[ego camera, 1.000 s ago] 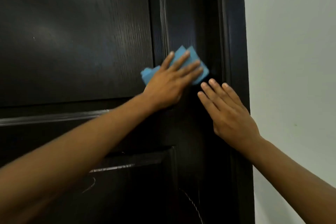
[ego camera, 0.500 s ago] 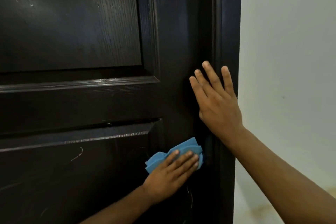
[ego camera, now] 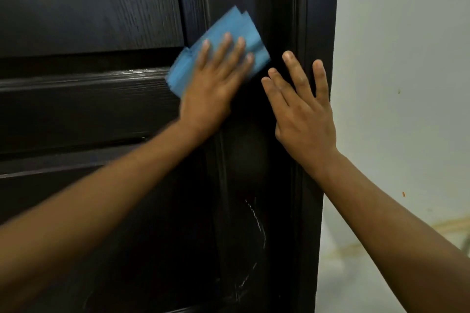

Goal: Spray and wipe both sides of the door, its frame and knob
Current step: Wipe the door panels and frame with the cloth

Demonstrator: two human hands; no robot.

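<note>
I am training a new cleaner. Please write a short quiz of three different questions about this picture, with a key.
1. True or false: the left hand presses a blue cloth flat on the door.
2. What does the right hand hold? A) a spray bottle B) nothing C) a sponge
3. Fill in: the wall beside the door is ____ in colour.

Key: 1 true; 2 B; 3 white
</note>
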